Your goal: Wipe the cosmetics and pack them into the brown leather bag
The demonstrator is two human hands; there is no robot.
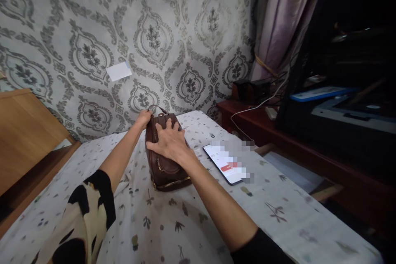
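- The brown bag (170, 176) lies on the white cloth with leaf prints (161, 231), in front of the wall with the swirly paper (192, 20). Its handle (161, 109) is at the far end, by the wall.
- The right hand (169, 142) is wide open, with its fingers spread out. It presses on top of the bag and isn't pinching anything that I can see.
- The left hand (144, 119) is at the far left corner of the bag, next to the handle. Its fingers are bent in. They are small and partly hidden from here, so I can't tell if they have hold of the handle, a zip or just the corner.
- To do this bit well, I think the right hand should push down softly and evenly. Then the bag won't slide, and it won't get squashed.
- The left hand should do any pulling slowly, in a straight line. If it tugs sideways, the whole bag could turn.
- The bag looks soft, so it may sag or fold when pushed. Fingers are best kept off the teeth of the gold zip (175, 183) at the near end.
- The phone (217, 159) lies near the bag, on the right hand's side, with its screen lit. Elbows should mind it.
- A dark red desk (247, 117) stands past the phone.
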